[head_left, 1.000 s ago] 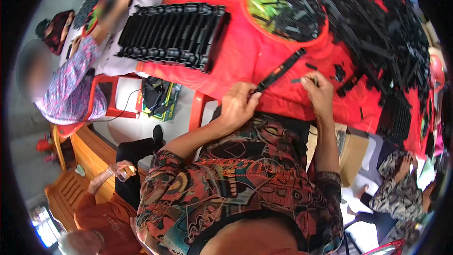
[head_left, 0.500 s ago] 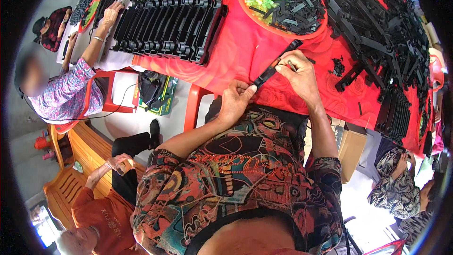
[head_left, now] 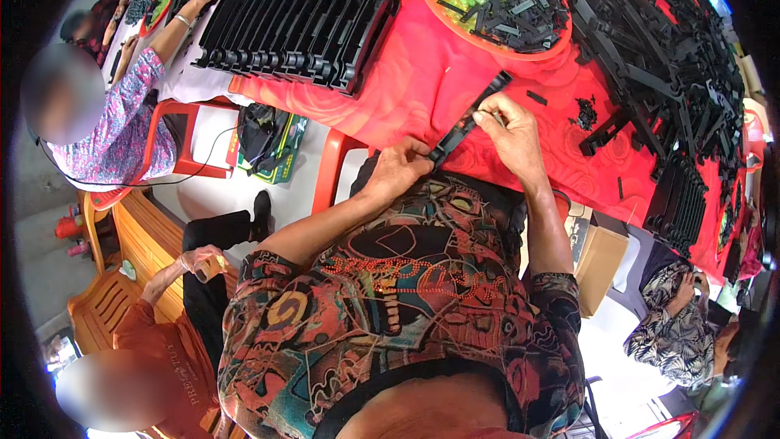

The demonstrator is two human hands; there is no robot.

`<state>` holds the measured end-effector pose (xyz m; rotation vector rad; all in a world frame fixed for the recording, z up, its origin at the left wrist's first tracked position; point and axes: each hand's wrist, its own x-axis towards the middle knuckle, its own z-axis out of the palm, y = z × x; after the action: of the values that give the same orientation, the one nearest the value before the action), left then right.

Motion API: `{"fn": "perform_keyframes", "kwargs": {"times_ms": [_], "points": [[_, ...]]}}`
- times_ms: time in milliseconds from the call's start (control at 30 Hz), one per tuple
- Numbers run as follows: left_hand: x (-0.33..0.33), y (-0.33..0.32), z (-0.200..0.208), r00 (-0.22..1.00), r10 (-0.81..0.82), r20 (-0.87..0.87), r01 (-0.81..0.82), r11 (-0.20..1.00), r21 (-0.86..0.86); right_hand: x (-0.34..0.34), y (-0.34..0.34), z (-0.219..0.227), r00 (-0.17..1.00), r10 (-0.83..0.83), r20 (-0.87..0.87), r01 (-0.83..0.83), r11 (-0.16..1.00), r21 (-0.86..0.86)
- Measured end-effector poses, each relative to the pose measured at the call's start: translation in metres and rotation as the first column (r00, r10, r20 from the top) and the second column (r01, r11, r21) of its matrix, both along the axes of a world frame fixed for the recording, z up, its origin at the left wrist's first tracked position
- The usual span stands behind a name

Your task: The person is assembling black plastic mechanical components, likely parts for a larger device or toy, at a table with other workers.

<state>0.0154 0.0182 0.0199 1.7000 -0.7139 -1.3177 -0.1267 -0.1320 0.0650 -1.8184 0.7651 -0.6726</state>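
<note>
A long, narrow black plastic strip slants over the near table edge, its far end pointing up and to the right. Its near end sits between the thumb and fingers of my left hand, which is closed on it. My right hand is at the strip's upper half, thumb and fingertips pinched together. Whatever small thing those fingertips hold is too small to name. A short black plastic piece lies on the red cloth just beyond my right hand.
An orange-rimmed tray holds yellow-green and black small parts. Left of it stands a row of black strips; a large heap of black parts covers the right side. The red cloth lies between. Co-workers sit at left and right.
The strip stands at a steeper slant, its near end closer to my body. My right hand has shifted slightly left and down, uncovering the short black piece. The whole view has shifted slightly.
</note>
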Motion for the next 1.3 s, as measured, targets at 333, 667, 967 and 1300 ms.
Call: {"fn": "perform_keyframes", "kwargs": {"times_ms": [333,667,967,1300], "points": [[-0.016,-0.026,-0.004,1.000,-0.018,0.008,0.018,1.000,0.011,-0.008,-0.006,-0.014,0.988,0.000,-0.153,0.004,1.000,0.027],[-0.017,-0.023,-0.014,0.926,0.076,-0.369,-0.136,0.981,-0.138,-0.002,0.002,-0.002,0.991,0.036,-0.125,-0.048,0.994,-0.097],[-0.024,-0.019,0.020,0.919,-0.026,-0.392,-0.152,0.897,-0.416,-0.024,0.009,0.051,0.942,-0.212,0.261,0.229,0.973,-0.034],[-0.017,-0.020,0.025,0.863,-0.045,-0.504,-0.146,0.931,-0.333,-0.023,0.011,0.050,0.953,-0.185,0.241,0.205,0.977,-0.058]]}}
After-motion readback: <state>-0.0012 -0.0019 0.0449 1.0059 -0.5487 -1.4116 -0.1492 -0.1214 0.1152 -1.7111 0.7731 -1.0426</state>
